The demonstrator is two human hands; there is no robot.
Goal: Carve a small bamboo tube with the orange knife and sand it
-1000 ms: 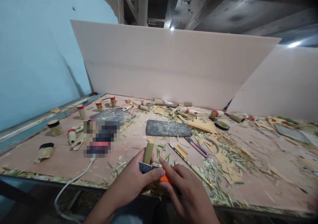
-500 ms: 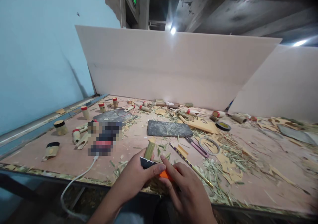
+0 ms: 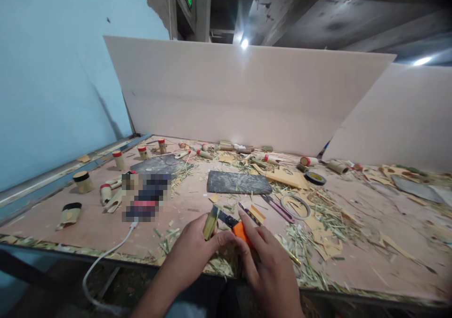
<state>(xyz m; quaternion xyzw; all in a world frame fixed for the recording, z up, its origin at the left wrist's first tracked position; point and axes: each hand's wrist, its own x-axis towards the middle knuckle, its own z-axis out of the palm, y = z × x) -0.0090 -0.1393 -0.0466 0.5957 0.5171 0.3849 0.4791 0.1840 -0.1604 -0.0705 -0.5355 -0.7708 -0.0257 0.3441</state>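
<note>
Near the front edge of the table, my left hand is closed on a short greenish bamboo piece, held tilted upward. My right hand grips an orange utility knife, its dark blade pointing up and left. The blade tip touches or nearly touches the top end of the bamboo. Both thumbs meet between the two objects. Part of the bamboo is hidden inside my left fingers.
A grey sharpening stone lies beyond my hands. Right of it are a pink cutter, a tape ring, black tape and shavings. Bamboo tubes and a white cable are at left.
The knife blade has moved from low across the bamboo up to its top end, now angled up-left. The bamboo leans more, and the view has shifted slightly.
</note>
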